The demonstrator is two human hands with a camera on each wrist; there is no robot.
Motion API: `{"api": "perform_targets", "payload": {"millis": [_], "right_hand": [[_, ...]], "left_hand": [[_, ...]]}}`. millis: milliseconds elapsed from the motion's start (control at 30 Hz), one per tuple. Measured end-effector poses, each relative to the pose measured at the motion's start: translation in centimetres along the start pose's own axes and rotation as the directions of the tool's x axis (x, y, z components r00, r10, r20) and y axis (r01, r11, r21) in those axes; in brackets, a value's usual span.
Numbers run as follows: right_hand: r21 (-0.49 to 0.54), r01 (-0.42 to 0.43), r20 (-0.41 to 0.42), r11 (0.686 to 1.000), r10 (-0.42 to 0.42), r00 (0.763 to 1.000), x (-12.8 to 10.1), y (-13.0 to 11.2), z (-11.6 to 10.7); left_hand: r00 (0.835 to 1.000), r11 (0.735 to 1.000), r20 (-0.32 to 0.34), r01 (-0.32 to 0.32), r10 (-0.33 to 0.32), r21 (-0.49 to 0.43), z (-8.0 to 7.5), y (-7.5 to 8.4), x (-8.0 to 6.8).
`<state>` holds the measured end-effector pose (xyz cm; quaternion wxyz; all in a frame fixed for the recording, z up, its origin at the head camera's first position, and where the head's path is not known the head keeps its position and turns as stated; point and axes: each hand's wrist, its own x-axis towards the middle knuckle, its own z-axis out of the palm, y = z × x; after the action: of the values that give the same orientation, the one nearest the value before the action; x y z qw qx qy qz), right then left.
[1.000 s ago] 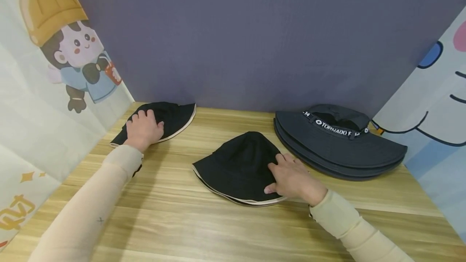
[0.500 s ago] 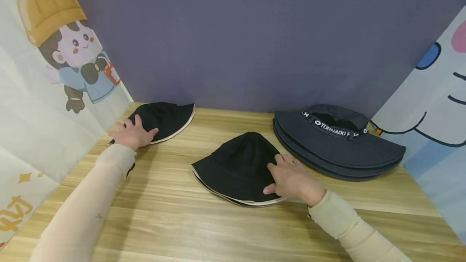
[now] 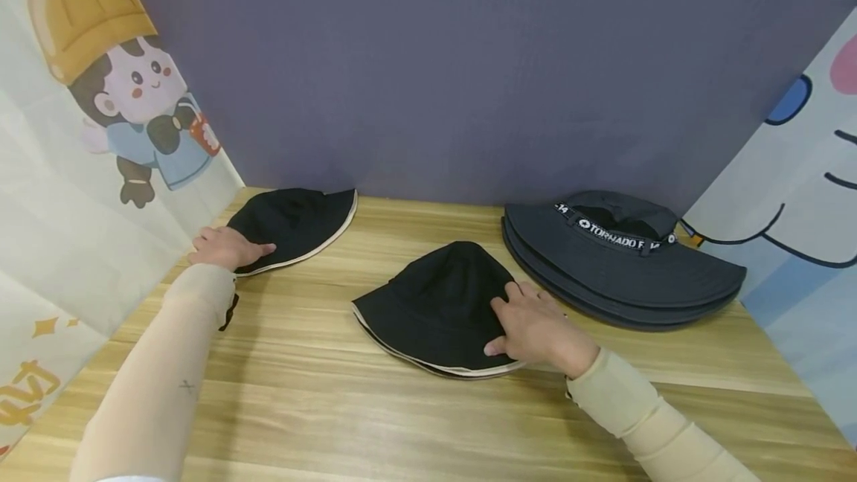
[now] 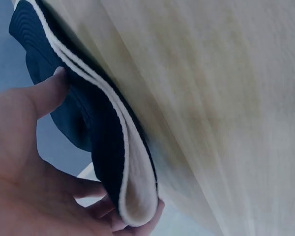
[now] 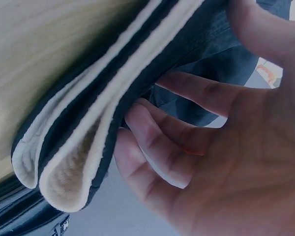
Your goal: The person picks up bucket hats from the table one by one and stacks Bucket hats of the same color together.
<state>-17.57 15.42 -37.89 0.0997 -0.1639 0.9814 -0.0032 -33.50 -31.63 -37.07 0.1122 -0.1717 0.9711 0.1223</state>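
Note:
Toward the back left of the table, a black bucket hat point(image 3: 294, 222) with a cream-edged brim lies folded flat. My left hand point(image 3: 224, 248) holds the left end of its brim. In the left wrist view the thumb point(image 4: 51, 93) lies on the brim, and the fingers bend around its folded end. Nearer the middle sits a stack of black bucket hats point(image 3: 438, 311); two folded, pale-edged brims point(image 5: 83, 152) show in the right wrist view. My right hand point(image 3: 538, 326) rests on the stack's right side, with relaxed fingers touching the cloth.
Stacked dark grey wide-brimmed hats point(image 3: 629, 266) with a lettered band lie at the back right, close to my right hand. A grey-blue panel point(image 3: 428, 80) rises behind the wooden table point(image 3: 375, 430). Printed sheets point(image 3: 60, 222) line the sides.
My left hand has slid left and down from the top of the left bucket hat to its brim end, with the thumb over the brim. My right hand stays put.

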Motion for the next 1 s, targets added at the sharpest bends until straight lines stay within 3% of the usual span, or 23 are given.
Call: {"api": "perform_targets", "payload": {"millis": [300, 400, 633, 1000], "right_hand": [[0.001, -0.007, 0.022, 1.0, 0.007, 1.0, 0.1, 0.0, -0.1], [0.003, -0.006, 0.023, 1.0, 0.006, 1.0, 0.1, 0.0, -0.1], [0.013, -0.009, 0.026, 1.0, 0.008, 1.0, 0.1, 0.0, -0.1], [0.02, -0.011, 0.032, 1.0, 0.011, 0.999, 0.1, 0.1, -0.1]], "left_hand": [[0.999, 0.996, 0.0, -0.035, 0.036, -0.078, -0.9, 0.4, -1.1], [0.998, 0.996, 0.023, -0.051, 0.053, -0.08, -1.0, 0.5, -1.1], [0.994, 0.992, 0.009, -0.107, 0.108, -0.065, -1.1, 0.7, -0.8], [0.968, 0.974, 0.109, -0.227, 0.227, -0.007, -1.7, 0.4, -1.0]]}}
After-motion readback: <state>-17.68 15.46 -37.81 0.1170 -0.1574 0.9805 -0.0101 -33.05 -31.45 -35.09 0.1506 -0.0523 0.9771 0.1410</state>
